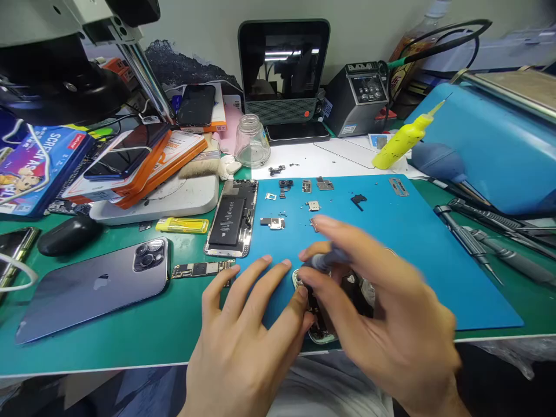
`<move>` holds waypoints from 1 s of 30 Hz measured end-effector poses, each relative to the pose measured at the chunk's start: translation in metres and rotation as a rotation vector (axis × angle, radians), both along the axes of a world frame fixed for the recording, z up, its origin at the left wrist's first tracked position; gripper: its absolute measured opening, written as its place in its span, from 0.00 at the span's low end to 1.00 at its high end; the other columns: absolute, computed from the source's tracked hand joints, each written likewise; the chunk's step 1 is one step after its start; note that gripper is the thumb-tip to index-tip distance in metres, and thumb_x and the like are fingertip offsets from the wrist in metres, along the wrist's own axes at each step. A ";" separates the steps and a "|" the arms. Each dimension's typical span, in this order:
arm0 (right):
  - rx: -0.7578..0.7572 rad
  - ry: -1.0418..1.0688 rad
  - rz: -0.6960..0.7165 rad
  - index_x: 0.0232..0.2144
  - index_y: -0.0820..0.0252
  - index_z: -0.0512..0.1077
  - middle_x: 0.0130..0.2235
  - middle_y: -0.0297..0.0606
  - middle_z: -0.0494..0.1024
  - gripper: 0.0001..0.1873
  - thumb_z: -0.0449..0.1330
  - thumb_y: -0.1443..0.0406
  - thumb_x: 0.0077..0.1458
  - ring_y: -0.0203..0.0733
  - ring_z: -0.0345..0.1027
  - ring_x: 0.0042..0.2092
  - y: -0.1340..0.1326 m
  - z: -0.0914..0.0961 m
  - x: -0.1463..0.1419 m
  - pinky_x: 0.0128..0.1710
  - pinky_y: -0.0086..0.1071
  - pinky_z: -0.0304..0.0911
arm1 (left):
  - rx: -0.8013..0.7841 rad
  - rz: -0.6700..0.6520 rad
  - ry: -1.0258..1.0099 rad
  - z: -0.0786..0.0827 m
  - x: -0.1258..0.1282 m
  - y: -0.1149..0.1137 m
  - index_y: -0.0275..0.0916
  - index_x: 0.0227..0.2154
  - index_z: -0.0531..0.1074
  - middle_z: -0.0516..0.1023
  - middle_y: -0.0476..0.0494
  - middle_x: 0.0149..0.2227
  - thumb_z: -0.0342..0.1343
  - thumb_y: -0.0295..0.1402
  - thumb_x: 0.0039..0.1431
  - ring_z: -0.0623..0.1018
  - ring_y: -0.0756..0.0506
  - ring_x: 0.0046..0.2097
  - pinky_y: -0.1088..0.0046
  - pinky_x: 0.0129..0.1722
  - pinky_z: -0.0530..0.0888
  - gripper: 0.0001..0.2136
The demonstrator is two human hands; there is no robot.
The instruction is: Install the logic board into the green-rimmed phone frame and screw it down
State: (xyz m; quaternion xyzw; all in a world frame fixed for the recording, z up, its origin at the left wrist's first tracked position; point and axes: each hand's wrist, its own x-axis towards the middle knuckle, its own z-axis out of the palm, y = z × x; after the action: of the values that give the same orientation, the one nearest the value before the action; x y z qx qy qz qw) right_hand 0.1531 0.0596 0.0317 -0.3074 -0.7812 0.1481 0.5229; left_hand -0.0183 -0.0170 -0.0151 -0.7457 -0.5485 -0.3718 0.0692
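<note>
An opened phone housing (319, 330) lies at the near edge of the blue mat, largely covered by both hands. My left hand (254, 324) has its thumb and index finger at the housing's left edge. Its other fingers spread over the mat. My right hand (382, 307), somewhat blurred, is closed over the housing, its thumb and fingers around the grey-blue handle of a screwdriver (324, 262). The tip is hidden. Just beyond the fingertips is a small metal part (313, 225). A logic board (202, 269) lies left of my left hand.
Small parts, among them a camera module (285, 184), lie across the blue mat (434, 266). An opened phone with battery (230, 220) rests at its left edge. Further left are a purple phone (104, 284) and yellow lighter (182, 225). Tools (469, 237) lie right; a glass jar (252, 142) stands behind.
</note>
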 end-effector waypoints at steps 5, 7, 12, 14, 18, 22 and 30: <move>-0.367 0.587 -0.049 0.75 0.42 0.74 0.41 0.34 0.87 0.30 0.64 0.71 0.78 0.39 0.80 0.26 -0.022 -0.007 -0.007 0.18 0.29 0.79 | -0.019 -0.010 -0.005 0.000 -0.002 -0.001 0.49 0.55 0.86 0.91 0.46 0.64 0.59 0.35 0.86 0.83 0.40 0.68 0.55 0.76 0.63 0.10; -0.348 0.650 0.056 0.71 0.48 0.78 0.41 0.33 0.87 0.28 0.64 0.74 0.76 0.37 0.79 0.25 -0.025 -0.009 -0.009 0.20 0.28 0.81 | -0.029 -0.010 -0.006 0.001 -0.003 -0.002 0.50 0.55 0.87 0.91 0.47 0.64 0.59 0.36 0.86 0.83 0.40 0.69 0.55 0.76 0.63 0.10; -0.398 0.571 0.026 0.73 0.43 0.77 0.41 0.35 0.87 0.32 0.69 0.73 0.73 0.44 0.87 0.35 -0.027 -0.015 -0.007 0.23 0.29 0.84 | -0.035 -0.001 0.000 0.001 -0.005 -0.004 0.50 0.55 0.87 0.91 0.49 0.65 0.59 0.35 0.86 0.83 0.39 0.68 0.54 0.75 0.64 0.10; -0.408 0.535 0.005 0.74 0.40 0.76 0.42 0.35 0.87 0.33 0.70 0.71 0.73 0.45 0.87 0.38 -0.027 -0.015 -0.006 0.24 0.28 0.84 | -0.040 0.000 0.002 0.001 -0.005 -0.004 0.50 0.55 0.87 0.91 0.49 0.65 0.60 0.35 0.85 0.83 0.39 0.68 0.53 0.75 0.64 0.09; -0.335 0.532 0.075 0.71 0.48 0.78 0.41 0.37 0.88 0.31 0.69 0.74 0.72 0.44 0.87 0.34 -0.024 -0.014 -0.006 0.22 0.29 0.83 | -0.050 0.000 0.000 0.001 -0.006 -0.004 0.50 0.55 0.87 0.91 0.50 0.65 0.60 0.37 0.86 0.83 0.39 0.69 0.53 0.75 0.63 0.10; -0.374 0.546 0.098 0.72 0.46 0.78 0.43 0.35 0.89 0.31 0.68 0.74 0.73 0.39 0.83 0.28 -0.023 -0.012 -0.007 0.22 0.29 0.82 | -0.045 -0.001 0.002 0.002 -0.004 -0.003 0.50 0.55 0.87 0.90 0.50 0.65 0.58 0.38 0.87 0.82 0.38 0.69 0.54 0.75 0.63 0.11; -0.482 0.626 0.082 0.70 0.42 0.79 0.42 0.32 0.88 0.26 0.66 0.72 0.78 0.34 0.82 0.30 -0.033 -0.010 -0.009 0.29 0.25 0.85 | -0.054 0.004 0.007 0.002 -0.005 -0.004 0.51 0.56 0.87 0.90 0.51 0.65 0.57 0.39 0.88 0.82 0.38 0.68 0.53 0.74 0.63 0.12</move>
State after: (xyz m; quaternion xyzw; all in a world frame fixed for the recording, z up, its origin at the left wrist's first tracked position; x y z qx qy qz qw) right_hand 0.1444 0.0268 0.0215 -0.3299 -0.5384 0.4346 0.6421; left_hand -0.0235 -0.0206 -0.0130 -0.7474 -0.5596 -0.3542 0.0518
